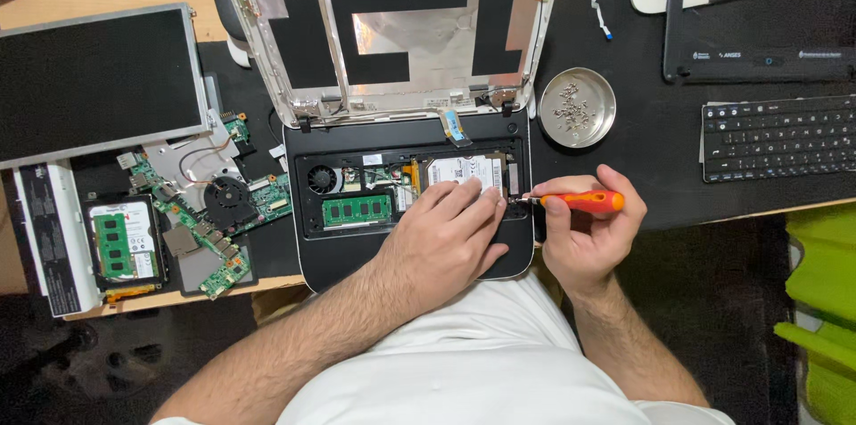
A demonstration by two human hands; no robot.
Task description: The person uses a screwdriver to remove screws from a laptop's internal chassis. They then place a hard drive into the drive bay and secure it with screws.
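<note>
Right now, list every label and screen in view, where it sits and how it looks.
Detached screen panel: far left, dark rectangle, silver frame.
Hard drive label: white rectangle in the open laptop base, partly under the left hand.
White label: on the left board assembly, beside a green memory stick.
Small white sticker: inside the base, above the green memory module.
</note>
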